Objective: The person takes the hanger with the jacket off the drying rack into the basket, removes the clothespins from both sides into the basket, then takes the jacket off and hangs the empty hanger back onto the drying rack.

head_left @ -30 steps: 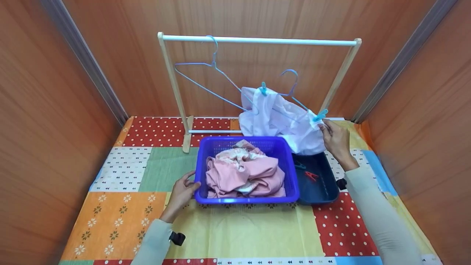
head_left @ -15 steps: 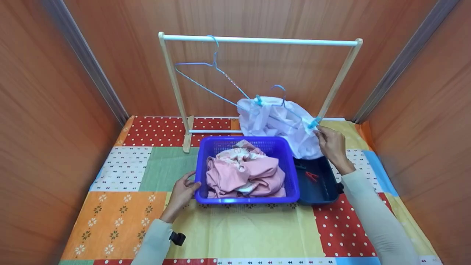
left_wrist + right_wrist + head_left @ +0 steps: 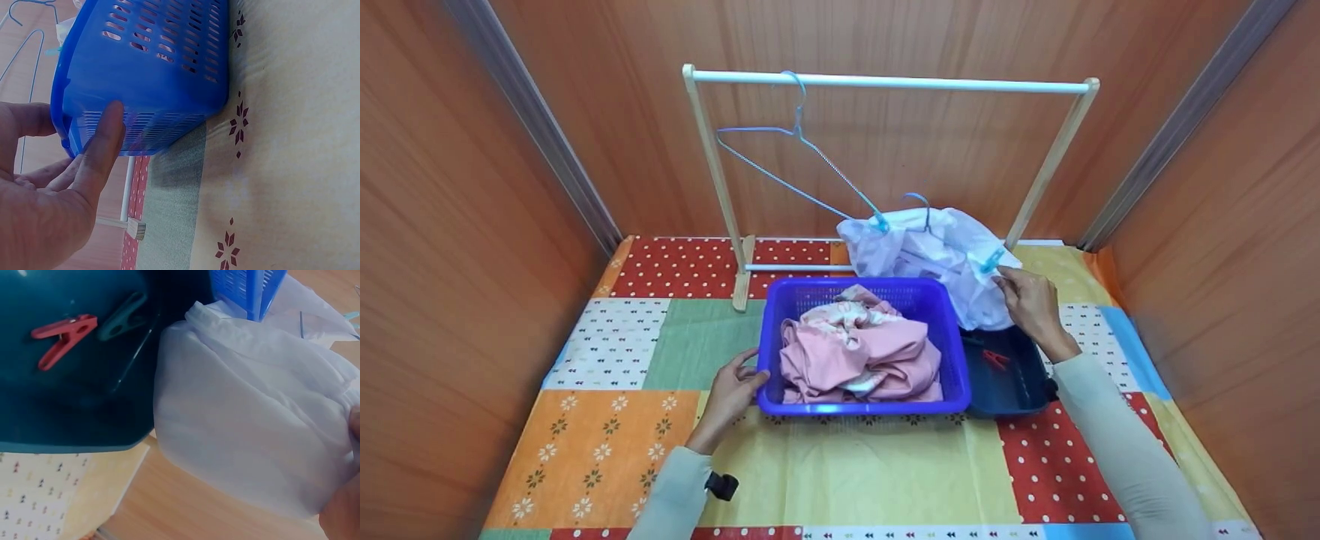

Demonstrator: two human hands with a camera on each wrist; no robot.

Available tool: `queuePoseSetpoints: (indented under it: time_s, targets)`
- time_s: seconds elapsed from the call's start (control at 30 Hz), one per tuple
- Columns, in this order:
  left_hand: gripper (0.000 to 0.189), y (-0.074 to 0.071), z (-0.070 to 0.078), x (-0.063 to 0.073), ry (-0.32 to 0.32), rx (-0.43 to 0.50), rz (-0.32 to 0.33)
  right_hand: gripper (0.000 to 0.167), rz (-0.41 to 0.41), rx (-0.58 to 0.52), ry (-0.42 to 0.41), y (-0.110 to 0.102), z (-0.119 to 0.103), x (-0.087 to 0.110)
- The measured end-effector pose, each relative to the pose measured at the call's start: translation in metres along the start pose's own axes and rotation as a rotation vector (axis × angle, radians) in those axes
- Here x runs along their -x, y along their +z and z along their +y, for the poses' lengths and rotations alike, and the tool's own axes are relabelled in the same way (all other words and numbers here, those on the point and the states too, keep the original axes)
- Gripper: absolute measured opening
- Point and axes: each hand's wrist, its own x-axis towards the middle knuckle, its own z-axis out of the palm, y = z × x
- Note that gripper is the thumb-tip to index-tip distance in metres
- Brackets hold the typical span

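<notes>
My right hand (image 3: 1033, 304) pinches the edge of a white cloth garment (image 3: 930, 262) beside a light-blue clothespin (image 3: 992, 260). A second light-blue clothespin (image 3: 881, 223) sits at the garment's left side, and a wire hanger (image 3: 916, 198) pokes up from between them. In the right wrist view the garment (image 3: 253, 410) droops over the edge of a dark tray (image 3: 62, 410). My left hand (image 3: 735, 390) holds the left rim of a purple-blue plastic basket (image 3: 864, 409), its fingers bent about the edge in the left wrist view. Crumpled pink and floral cloth (image 3: 859, 345) fills the basket.
A rack with a white top bar (image 3: 900, 81) stands behind the basket, and a bare wire hanger (image 3: 796, 133) hangs at its left. A red clothespin (image 3: 66, 334) and a green clothespin (image 3: 124, 318) lie in the tray. Wooden panels (image 3: 960, 37) enclose the back and sides.
My right hand has lowered the white garment and its hanger and shifted them slightly left, behind the basket and over the tray. The left hand and basket have stayed in place.
</notes>
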Motion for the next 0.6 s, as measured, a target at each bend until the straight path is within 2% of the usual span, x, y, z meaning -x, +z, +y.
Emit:
queuePoseSetpoints:
  time_s: [0.23, 0.5, 0.6]
  targets:
    - [0.054, -0.001, -0.001, 0.0, -0.017, -0.001, -0.006, 0.014, -0.037, 0.002, -0.043, 0.003, -0.005, 0.005]
    - [0.053, 0.0, -0.001, -0.001, 0.012, 0.021, -0.007, 0.015, -0.041, -0.006, -0.1, 0.006, -0.015, 0.005]
    - [0.054, -0.001, 0.006, 0.004, 0.013, 0.025, -0.02, 0.015, -0.043, -0.015, -0.128, 0.007, -0.018, 0.004]
